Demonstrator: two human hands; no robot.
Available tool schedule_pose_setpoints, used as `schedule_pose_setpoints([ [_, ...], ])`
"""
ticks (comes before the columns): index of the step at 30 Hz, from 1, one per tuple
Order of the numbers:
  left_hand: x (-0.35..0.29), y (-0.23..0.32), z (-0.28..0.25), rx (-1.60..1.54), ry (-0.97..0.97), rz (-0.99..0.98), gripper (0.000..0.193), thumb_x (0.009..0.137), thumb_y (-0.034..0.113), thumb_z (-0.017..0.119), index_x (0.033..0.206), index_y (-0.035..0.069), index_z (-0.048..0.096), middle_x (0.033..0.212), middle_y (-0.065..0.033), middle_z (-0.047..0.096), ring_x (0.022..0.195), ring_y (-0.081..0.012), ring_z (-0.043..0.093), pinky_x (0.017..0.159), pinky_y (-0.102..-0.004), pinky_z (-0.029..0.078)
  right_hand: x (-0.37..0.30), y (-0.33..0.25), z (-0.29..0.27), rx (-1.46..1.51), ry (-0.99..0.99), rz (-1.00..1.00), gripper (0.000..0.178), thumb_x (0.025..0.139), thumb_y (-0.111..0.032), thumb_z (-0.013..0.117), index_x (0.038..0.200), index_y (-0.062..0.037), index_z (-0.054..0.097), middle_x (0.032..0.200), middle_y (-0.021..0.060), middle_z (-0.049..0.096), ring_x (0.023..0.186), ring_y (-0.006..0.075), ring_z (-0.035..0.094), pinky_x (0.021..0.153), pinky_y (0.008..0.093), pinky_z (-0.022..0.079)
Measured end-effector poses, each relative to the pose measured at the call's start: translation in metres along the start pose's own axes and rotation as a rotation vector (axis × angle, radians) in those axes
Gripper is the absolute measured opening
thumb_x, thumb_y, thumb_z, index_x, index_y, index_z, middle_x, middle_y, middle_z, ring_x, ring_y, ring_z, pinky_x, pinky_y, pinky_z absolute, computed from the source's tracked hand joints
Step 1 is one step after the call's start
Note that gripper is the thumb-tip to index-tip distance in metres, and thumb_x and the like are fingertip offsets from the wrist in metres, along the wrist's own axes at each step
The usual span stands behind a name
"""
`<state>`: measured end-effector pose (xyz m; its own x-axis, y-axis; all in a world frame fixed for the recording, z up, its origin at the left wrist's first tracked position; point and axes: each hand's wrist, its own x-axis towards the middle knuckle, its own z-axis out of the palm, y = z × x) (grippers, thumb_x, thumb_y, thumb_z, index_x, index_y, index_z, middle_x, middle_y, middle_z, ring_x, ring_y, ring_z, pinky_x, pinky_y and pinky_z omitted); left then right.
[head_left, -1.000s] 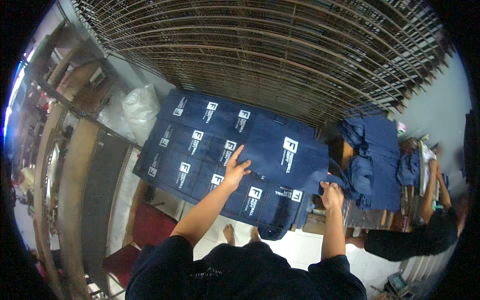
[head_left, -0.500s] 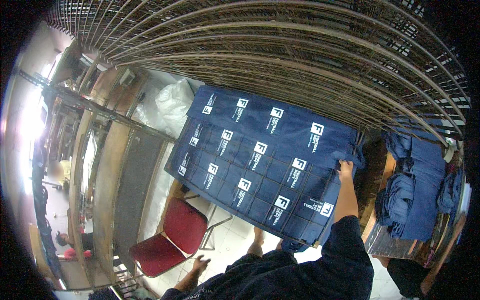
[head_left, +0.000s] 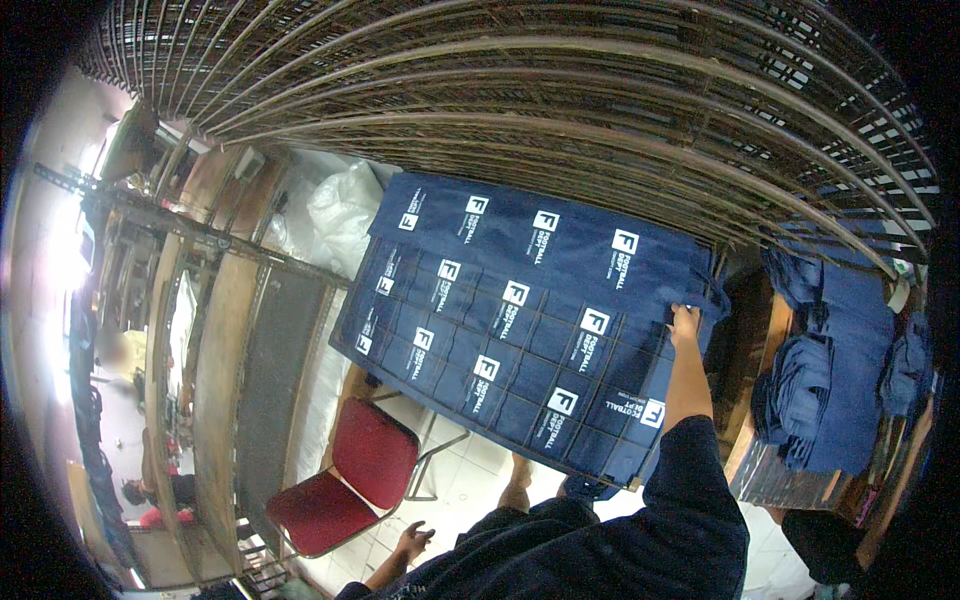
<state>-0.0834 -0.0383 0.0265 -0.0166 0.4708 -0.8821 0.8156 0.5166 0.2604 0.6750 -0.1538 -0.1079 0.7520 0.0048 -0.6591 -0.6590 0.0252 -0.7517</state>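
Navy fabric panels [head_left: 560,275] with white printed logos lie across a wire-grid rack tray [head_left: 487,341] in front of me. At the tray's right side my right hand [head_left: 685,326] is closed on the edge of the far fabric panel, where the cloth is rumpled. The fingertips are partly hidden there. Low in the view, away from the cloth, my left hand [head_left: 413,541] hangs with its fingers apart and nothing in it.
Raised wire racks [head_left: 520,80] slope over the far side. A red folding chair [head_left: 345,480] stands at left, near a wooden shelf [head_left: 235,370] and a white plastic bag [head_left: 345,205]. Folded navy cloth [head_left: 800,390] lies at right. Another person [head_left: 165,490] is at far left.
My right hand has moved slightly away from me along the tray's right side, the fabric edge shifting with it. My left hand has moved slightly rightward.
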Motion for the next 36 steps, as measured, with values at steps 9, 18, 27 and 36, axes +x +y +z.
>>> schedule_pose_setpoints([
  [9,0.004,-0.017,-0.006,-0.141,-0.087,0.071,0.074,0.071,0.033,0.073,0.127,0.003,0.036,0.09,-0.0101,0.058,0.073,-0.0164,0.055,0.058,-0.0322,0.045,0.007,0.012,0.001,0.004,0.091,-0.06,0.059,0.073,-0.007,0.06,0.124,-0.0101,0.029,0.124,0.013,0.041,0.115,0.0294,0.041,0.094,0.0533,0.03],
  [18,0.002,0.001,0.009,-0.059,-0.015,0.017,0.075,0.071,0.032,0.073,0.128,0.004,0.033,0.094,-0.0128,0.059,0.076,-0.017,0.057,0.059,-0.0304,0.046,0.004,0.01,0.005,0.01,0.343,-0.308,0.092,0.07,0.004,0.059,0.138,-0.0131,0.0,0.133,0.0125,0.032,0.116,0.023,0.039,0.099,0.0349,0.03],
  [27,0.011,0.006,0.003,-0.037,-0.081,0.127,0.08,0.07,0.031,0.074,0.13,0.003,0.029,0.095,-0.0144,0.059,0.078,-0.0191,0.058,0.056,-0.0307,0.046,-0.042,-0.013,-0.01,0.141,0.49,-0.176,0.087,0.072,-0.006,0.064,0.138,-0.0089,0.008,0.125,0.0164,0.042,0.113,0.0251,0.042,0.095,0.0332,0.033],
  [36,0.104,-0.015,0.001,0.626,-0.13,0.394,0.066,0.078,0.022,0.066,0.129,0.001,0.028,0.092,-0.0155,0.062,0.072,-0.0163,0.059,0.058,-0.0272,0.047,-0.225,-0.074,-0.14,-0.118,0.591,-1.112,0.031,0.077,-0.014,0.065,0.103,0.0001,0.057,0.09,0.0116,0.058,0.079,0.0195,0.053,0.074,0.0307,0.042],
])
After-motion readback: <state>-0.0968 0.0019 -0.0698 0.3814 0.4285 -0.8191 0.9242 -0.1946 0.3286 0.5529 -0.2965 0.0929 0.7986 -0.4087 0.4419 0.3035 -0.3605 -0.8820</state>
